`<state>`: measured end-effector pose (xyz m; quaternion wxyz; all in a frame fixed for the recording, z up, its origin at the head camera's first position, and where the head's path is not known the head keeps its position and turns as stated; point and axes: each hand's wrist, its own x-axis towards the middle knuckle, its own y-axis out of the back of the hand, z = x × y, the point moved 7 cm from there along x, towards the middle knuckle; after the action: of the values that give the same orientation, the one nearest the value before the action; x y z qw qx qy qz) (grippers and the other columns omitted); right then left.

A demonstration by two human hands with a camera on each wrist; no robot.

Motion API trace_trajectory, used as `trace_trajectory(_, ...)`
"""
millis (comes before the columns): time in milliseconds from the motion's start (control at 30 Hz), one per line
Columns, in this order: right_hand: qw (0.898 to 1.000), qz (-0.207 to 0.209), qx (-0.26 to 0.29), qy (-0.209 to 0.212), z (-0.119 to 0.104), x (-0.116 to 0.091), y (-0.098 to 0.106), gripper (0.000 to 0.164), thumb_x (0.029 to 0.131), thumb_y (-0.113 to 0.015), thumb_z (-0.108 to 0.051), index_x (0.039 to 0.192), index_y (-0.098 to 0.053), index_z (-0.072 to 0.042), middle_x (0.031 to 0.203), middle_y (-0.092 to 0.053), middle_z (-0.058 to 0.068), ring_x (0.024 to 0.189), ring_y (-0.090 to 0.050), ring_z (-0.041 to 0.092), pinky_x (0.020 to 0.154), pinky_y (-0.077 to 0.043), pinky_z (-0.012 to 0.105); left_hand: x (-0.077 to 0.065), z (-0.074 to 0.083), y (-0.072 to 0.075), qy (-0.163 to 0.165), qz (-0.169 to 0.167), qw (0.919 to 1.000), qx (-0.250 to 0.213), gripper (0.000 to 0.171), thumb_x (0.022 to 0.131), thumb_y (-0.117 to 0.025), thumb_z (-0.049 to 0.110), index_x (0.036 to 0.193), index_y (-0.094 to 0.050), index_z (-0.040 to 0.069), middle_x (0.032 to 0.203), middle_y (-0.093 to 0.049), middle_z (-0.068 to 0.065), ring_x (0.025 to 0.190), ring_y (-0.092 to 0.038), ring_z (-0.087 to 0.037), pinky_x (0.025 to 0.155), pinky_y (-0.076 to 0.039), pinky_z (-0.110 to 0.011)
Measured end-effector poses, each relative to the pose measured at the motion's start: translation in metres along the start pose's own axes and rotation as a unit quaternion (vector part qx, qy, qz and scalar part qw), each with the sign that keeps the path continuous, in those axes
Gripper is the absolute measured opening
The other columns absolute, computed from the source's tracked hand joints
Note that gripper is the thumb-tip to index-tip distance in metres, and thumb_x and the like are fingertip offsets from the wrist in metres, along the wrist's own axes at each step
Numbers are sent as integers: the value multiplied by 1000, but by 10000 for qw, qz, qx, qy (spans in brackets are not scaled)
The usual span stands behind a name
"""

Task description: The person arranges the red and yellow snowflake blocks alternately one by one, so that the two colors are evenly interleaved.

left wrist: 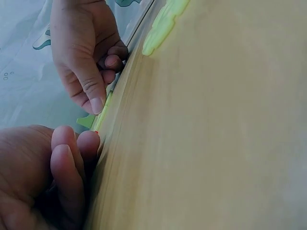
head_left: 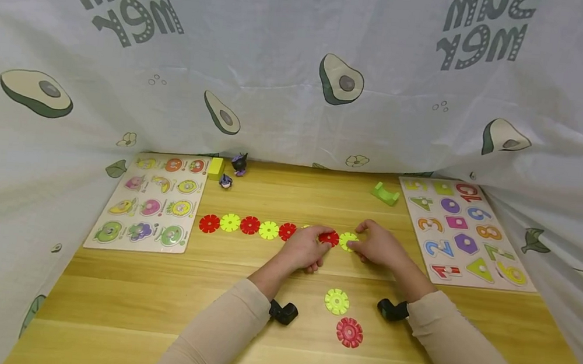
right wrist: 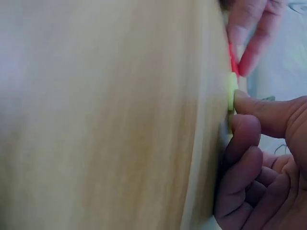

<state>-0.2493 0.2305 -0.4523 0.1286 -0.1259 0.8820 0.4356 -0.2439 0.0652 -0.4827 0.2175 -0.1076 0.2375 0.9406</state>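
Observation:
Notched plastic discs, red and yellow by turns, run in a row across the wooden table; a red disc sits at its left end. My left hand has thumb and index finger at the edges of a red interlocking disc near the right end, and covers most of a yellow one. Directly beside it, the last yellow interlocking disc is pinched by my right hand. In the right wrist view this yellow disc stands edge-on under the thumb, with the red disc adjoining it.
Nearer me lie a loose yellow disc and a loose red disc. A fruit puzzle board is at left, a number board at right. Behind are a yellow block, small dark figures and a green curved piece.

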Motion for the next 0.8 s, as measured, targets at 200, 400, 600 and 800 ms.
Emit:
trace_trajectory(200,9999,61,-125,32,0,-1,-2,44,89,-61,-32,117,-43,-4,57,-56,4,47,-50,17,47,-38,29,0,-1,-1,-16,-4,10000,12,39,92,-58,24,130,-52,30,53,-59,-9,36,-52,-19,38,-50,-33)
trace_trajectory(400,9994,95,240,233,3,-13,-5,47,88,-63,-34,120,-44,-5,64,-56,6,49,-48,17,44,-38,28,0,-1,-2,-62,-87,9998,-149,41,92,-58,24,132,-50,30,56,-61,-10,38,-53,-19,40,-51,-34)
trace_trajectory(600,9969,-210,381,648,10,-51,-23,49,81,-71,-37,116,-49,-11,72,-53,4,58,-48,17,48,-40,27,2,8,-14,-420,-530,9959,-593,42,92,-59,19,133,-50,25,60,-61,-11,40,-55,-20,43,-52,-37)
trace_trajectory(800,9821,-1089,199,1525,1,-93,-44,49,74,-76,-41,111,-54,-17,86,-52,3,69,-51,15,57,-44,25,10,22,-28,-781,-640,9928,-641,40,92,-58,20,132,-51,24,58,-61,-10,38,-55,-20,41,-52,-36)
